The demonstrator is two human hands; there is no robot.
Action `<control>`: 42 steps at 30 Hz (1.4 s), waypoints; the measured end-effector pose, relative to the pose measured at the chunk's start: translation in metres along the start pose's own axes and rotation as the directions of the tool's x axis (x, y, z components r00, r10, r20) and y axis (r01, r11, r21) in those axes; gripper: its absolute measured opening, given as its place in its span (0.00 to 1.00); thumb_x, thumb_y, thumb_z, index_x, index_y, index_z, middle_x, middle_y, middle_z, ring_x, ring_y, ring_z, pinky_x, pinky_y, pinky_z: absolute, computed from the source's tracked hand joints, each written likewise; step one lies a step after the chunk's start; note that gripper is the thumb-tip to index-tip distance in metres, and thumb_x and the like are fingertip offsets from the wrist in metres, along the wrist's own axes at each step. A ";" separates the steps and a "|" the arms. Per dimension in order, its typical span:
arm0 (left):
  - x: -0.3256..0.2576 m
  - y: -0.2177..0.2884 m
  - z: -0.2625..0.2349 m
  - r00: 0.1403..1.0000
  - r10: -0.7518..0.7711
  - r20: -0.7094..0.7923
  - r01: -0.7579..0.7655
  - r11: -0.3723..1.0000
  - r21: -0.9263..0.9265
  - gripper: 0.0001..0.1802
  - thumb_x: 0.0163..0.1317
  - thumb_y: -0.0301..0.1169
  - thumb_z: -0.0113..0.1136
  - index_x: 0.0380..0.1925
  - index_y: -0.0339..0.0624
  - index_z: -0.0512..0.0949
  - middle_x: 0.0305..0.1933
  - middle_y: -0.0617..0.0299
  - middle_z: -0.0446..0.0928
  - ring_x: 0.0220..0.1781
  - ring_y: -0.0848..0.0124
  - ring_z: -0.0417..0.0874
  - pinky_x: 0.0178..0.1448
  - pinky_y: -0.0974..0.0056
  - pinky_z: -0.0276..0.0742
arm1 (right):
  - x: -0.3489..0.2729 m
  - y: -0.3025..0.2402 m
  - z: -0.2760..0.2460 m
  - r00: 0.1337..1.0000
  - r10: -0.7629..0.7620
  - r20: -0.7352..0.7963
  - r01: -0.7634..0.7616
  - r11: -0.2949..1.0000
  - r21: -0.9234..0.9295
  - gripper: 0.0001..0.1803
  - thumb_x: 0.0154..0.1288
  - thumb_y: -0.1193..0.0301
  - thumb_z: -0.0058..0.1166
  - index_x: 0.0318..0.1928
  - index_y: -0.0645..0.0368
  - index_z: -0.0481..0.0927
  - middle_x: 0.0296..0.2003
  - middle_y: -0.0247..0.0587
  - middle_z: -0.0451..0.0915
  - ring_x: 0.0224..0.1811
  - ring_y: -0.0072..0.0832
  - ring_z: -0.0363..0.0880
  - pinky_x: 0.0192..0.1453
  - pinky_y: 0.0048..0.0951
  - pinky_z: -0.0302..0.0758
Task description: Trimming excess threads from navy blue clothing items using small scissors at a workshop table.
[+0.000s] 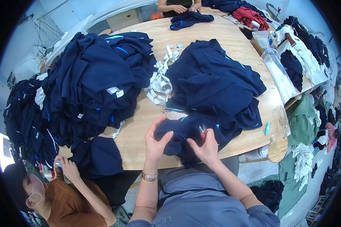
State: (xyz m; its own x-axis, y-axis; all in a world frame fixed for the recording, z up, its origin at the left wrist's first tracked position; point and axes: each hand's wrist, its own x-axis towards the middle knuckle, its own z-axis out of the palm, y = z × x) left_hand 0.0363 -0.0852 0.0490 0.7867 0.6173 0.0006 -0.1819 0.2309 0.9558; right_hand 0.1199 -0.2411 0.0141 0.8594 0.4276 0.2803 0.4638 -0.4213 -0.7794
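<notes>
Closest in, the left hand [156, 140] pinches a fold of a navy garment [185, 137] at the near edge of the round wooden worktop [138, 145] — grip closed on the cloth, thumb up. The right hand [205, 148] holds the same garment from the other side and has a small red-handled snipper [202, 132] tucked in its fingers, so that grip is full too.

Progress-wise, my guess is it's somewhere in the middle: one garment in hand, a mound of the same navy pieces [216, 81] right behind it, and a much bigger heap [96, 75] to the left. Which pile is finished I can't tell. Too tangled to count either — dozens, easily.

Between the piles sits one loose bunch of white tags or strips [161, 81]. One turquoise pen-like thing [267, 128] lies by the right rim.

Two other people — one at lower left in a brown top [70, 200], one across the worktop handling another navy piece [189, 19].
</notes>
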 end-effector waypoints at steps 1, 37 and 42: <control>0.000 0.002 0.004 0.999 0.032 -0.017 -0.032 0.999 0.029 0.25 0.51 0.18 0.62 0.51 0.33 0.72 0.47 0.60 0.76 0.48 0.75 0.75 0.55 0.70 0.70 | -0.006 0.005 0.003 0.992 0.099 0.077 -0.098 0.995 -0.021 0.24 0.48 0.65 0.66 0.36 0.61 0.63 0.25 0.40 0.69 0.24 0.31 0.71 0.30 0.31 0.70; 0.046 -0.042 -0.005 0.903 -0.008 0.429 -0.406 0.306 0.861 0.18 0.48 0.28 0.65 0.41 0.38 0.76 0.41 0.53 0.77 0.48 0.54 0.76 0.52 0.55 0.71 | 0.040 0.031 -0.005 0.992 0.119 -0.042 -0.113 0.987 0.116 0.19 0.57 0.65 0.61 0.34 0.60 0.64 0.24 0.40 0.72 0.23 0.30 0.73 0.27 0.30 0.71; 0.053 -0.072 -0.023 0.849 0.021 0.528 -0.526 0.114 0.843 0.16 0.50 0.31 0.64 0.40 0.40 0.78 0.37 0.52 0.79 0.44 0.55 0.78 0.50 0.56 0.70 | 0.028 0.027 0.001 0.993 0.109 0.041 -0.116 0.970 0.215 0.18 0.57 0.71 0.61 0.34 0.61 0.62 0.22 0.38 0.72 0.19 0.24 0.71 0.24 0.25 0.69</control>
State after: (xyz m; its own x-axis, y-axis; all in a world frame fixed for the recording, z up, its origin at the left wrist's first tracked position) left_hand 0.0771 -0.0517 -0.0268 0.9756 0.1323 0.1752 0.0624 -0.9321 0.3567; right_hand 0.1560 -0.2395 0.0003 0.8954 0.4115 0.1700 0.3041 -0.2865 -0.9086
